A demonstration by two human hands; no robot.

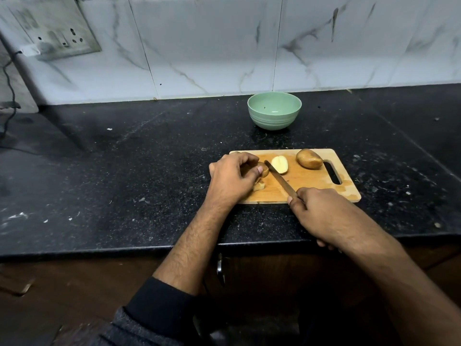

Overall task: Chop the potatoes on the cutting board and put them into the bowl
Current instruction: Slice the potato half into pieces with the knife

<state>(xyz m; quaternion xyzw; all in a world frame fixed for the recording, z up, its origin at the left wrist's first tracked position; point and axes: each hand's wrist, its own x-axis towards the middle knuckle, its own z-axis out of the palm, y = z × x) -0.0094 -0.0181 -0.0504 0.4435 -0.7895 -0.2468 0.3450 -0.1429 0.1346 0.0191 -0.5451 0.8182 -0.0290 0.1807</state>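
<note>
Wooden board (311, 183) lies on the black desk (149, 171), near its front edge, handle slot at the right end.

Left hand (230, 177) over the board's left end – fingers curled down on a potato piece (264, 169), pinning it to the wood. A small cut chunk (259, 186) sits just near of that hand, partly hidden under it.

Right hand (316, 211) at the board's near edge, grip closed round the knife handle, which is hidden inside the fist. Knife (279, 178) blade runs diagonally far-left across the board; its tip lies between the held piece and a potato half (280, 164). That half lies cut face up, pale, just right of the blade.

Whole potato (308, 159), skin on, at the far right of the board beside the slot.

Green bowl (274, 111) stands on the desk well beyond the board, near the tiled wall (224, 46) – no potato seen inside.

Socket plate (57, 33) on the wall, far left.
</note>
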